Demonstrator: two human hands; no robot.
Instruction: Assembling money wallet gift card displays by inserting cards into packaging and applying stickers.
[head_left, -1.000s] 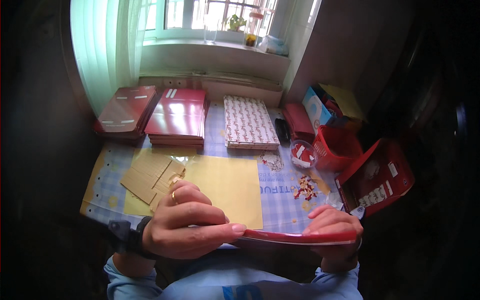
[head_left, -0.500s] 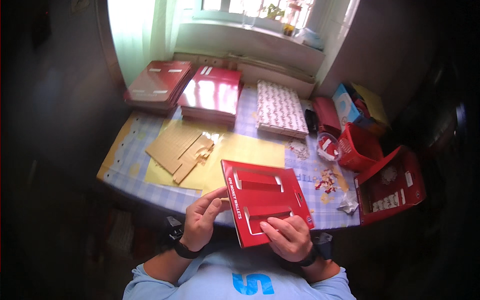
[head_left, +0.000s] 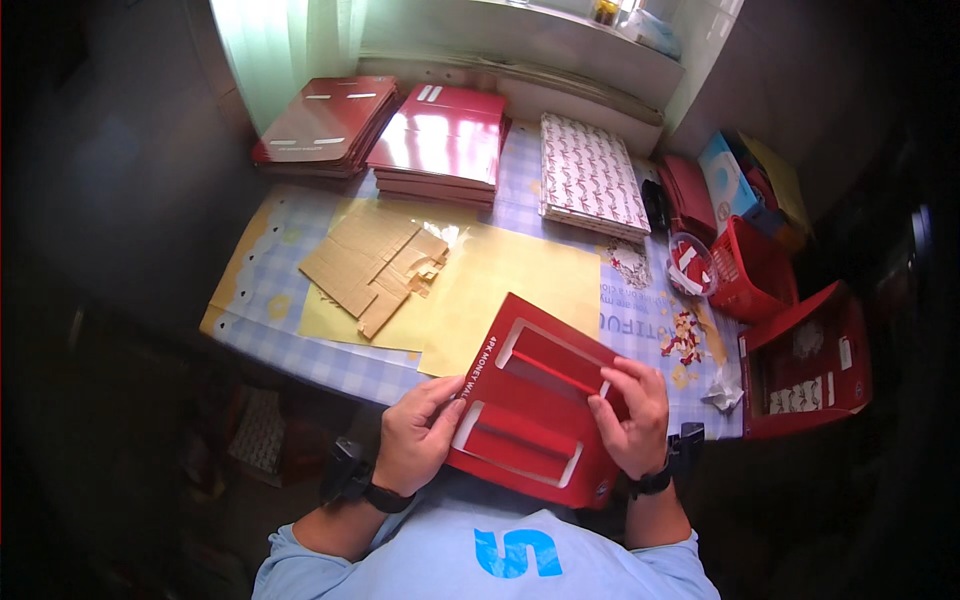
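A flat red cardboard package (head_left: 535, 402) with two white-edged cut-out windows lies tilted between my hands, just above the table's near edge. My left hand (head_left: 420, 432) closes on its left edge, with the thumb on the front. On the opposite side, my right hand (head_left: 636, 420) holds the right edge, its thumb and fingers over the face near the upper window. The package's back and the fingertips behind it are hidden. Beyond the package, a yellow sheet (head_left: 520, 275) covers part of the checked tablecloth (head_left: 260, 325). A torn piece of brown cardboard (head_left: 365, 262) lies left of it.
Stacks of red cards (head_left: 325, 125) and shiny red packages (head_left: 440, 140) stand at the back left. A patterned stack (head_left: 592, 175) is behind. To the right are a clear tub (head_left: 692, 265), a red basket (head_left: 750, 270), red-and-white scraps (head_left: 685, 338), crumpled paper (head_left: 722, 388) and an open red box (head_left: 810, 365).
The package has turned and tilted, with its top side swung to the right. My right hand has moved from its lower window up to the right edge. My view has shifted downward.
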